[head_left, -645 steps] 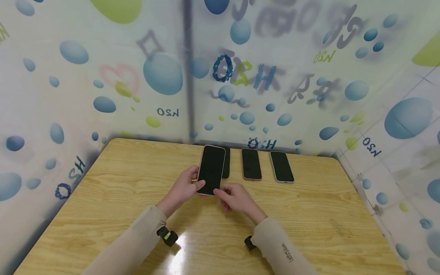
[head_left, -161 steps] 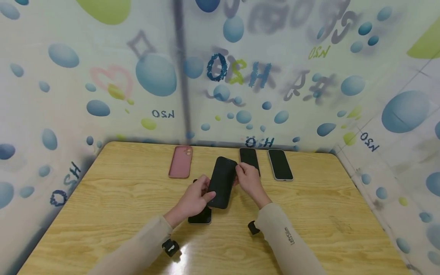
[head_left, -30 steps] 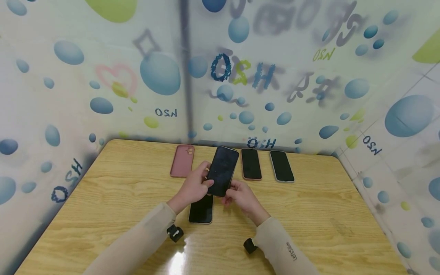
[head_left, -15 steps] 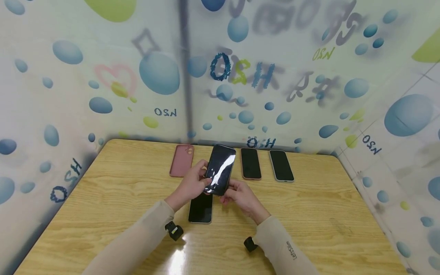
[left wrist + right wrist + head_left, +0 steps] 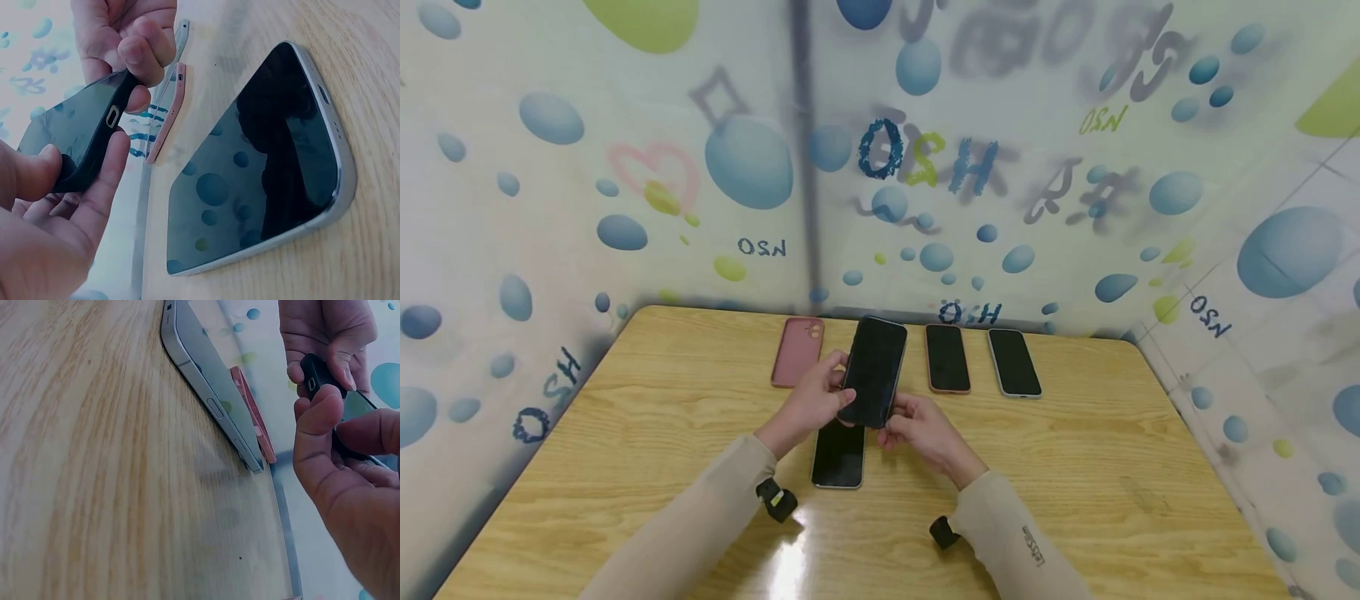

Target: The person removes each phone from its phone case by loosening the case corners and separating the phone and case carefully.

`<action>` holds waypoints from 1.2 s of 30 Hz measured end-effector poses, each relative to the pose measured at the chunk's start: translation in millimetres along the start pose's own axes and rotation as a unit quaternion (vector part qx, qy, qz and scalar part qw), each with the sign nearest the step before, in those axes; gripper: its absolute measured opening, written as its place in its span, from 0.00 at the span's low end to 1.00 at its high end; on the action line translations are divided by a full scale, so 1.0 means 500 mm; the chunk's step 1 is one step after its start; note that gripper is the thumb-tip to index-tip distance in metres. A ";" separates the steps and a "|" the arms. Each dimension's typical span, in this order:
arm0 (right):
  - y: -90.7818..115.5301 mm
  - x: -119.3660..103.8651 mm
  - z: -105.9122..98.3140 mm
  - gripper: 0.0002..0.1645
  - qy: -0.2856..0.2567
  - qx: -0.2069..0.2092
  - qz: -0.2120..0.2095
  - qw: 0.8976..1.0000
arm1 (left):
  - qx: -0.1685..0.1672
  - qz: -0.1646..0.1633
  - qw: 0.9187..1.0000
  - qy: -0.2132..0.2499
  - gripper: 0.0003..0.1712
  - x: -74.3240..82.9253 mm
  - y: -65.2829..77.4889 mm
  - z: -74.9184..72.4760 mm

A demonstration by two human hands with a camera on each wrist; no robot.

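Note:
A smartphone in a black case [image 5: 876,367] is held tilted above the table, screen up. My left hand [image 5: 811,398] grips its lower left side, thumb over the screen edge and fingers beneath. My right hand [image 5: 928,433] pinches the lower right corner; in the right wrist view its thumb and fingers curl round the black case [image 5: 317,378]. The charging-port opening shows at the case's end in the left wrist view. Partly under the held phone lies a silver-edged smartphone [image 5: 838,458], screen up on the table. A pink phone case [image 5: 796,353] lies behind my left hand, inner side up.
Two more phones lie screen up at the back right: a pink-edged phone [image 5: 948,358] and a white-edged phone [image 5: 1015,363]. The wooden table [image 5: 1075,483] meets a patterned curtain [image 5: 880,208] along its back edge.
Earlier my hands held a pink-edged phone; the pink case now lies at the back. Since 5.4 seconds ago, my right hand has moved down to the black-cased phone's lower corner. Lately it shifted slightly left.

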State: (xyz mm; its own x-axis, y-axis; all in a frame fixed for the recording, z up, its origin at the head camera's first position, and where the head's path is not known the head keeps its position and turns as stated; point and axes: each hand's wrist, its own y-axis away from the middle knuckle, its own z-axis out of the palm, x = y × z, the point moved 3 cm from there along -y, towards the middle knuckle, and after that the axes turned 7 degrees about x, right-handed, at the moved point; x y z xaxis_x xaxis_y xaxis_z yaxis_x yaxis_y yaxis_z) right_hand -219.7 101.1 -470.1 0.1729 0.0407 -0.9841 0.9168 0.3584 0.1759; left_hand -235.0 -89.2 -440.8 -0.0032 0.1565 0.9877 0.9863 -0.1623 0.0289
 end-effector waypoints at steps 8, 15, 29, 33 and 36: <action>0.002 -0.003 -0.004 0.23 0.006 -0.012 -0.010 1.000 | -0.010 -0.002 1.000 0.006 0.14 0.006 -0.002 0.004; 0.010 -0.014 -0.018 0.17 0.093 -0.025 -0.034 0.995 | 0.006 -0.023 1.000 0.007 0.14 -0.006 -0.009 0.004; 0.017 -0.014 -0.022 0.12 0.264 0.005 -0.080 0.961 | 0.047 -0.024 0.997 -0.052 0.14 -0.009 -0.007 0.001; 0.018 -0.015 -0.016 0.16 0.272 -0.001 -0.090 0.958 | 0.045 -0.021 0.998 -0.050 0.14 -0.011 -0.006 0.004; 0.018 -0.016 -0.013 0.17 0.277 0.000 -0.091 0.956 | 0.043 -0.015 0.998 -0.049 0.13 -0.011 -0.006 0.007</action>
State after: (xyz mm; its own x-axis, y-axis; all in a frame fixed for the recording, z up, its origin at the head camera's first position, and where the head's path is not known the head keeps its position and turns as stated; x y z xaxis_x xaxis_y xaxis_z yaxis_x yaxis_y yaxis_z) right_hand -215.4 110.1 -460.7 -0.2065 0.4666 -0.8601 0.9134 0.4071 0.0016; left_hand -237.1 -86.1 -446.8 -0.0219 0.2545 0.9668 0.9966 -0.0717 0.0414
